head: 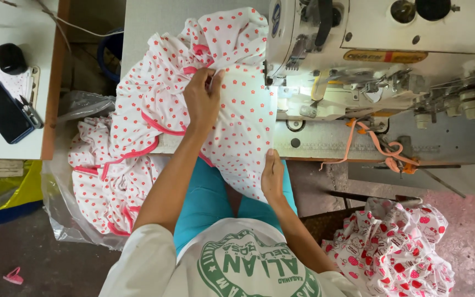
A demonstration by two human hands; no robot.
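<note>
Left hand: fingers pinched shut on white red-flowered fabric, up by the pink trim, far side of table.
Right hand: flat, open, palm pressing the fabric's near edge at table lip; grips nothing.
Fabric: bunched across table, left of sewing machine, rest spilling off left into clear bag.
Risk: hanging bulk could drag cloth off-line; pinch fingers sit near needle area.
Nearby: 2nd printed pile near right; phone far left.

sewing table | dotted white fabric | sewing machine
</note>
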